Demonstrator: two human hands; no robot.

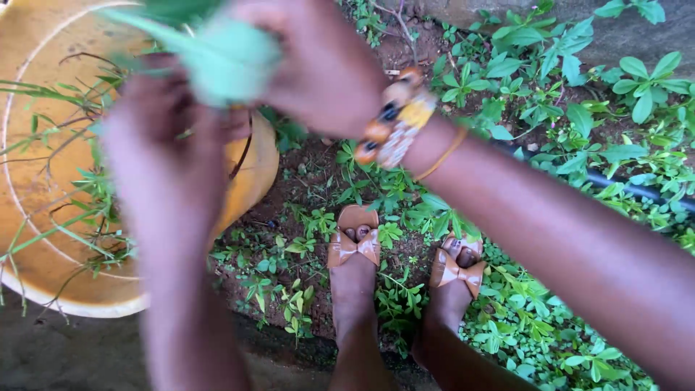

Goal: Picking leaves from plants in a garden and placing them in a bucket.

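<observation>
Both hands, left hand (170,137) and right hand (318,61), pinch a pale green leaf (228,58) between their fingers; below the fingers sits a yellow basin (43,268) holding stems.

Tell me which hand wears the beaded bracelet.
The right hand: a beaded bracelet circles its wrist. The left hand has a bare wrist.
</observation>
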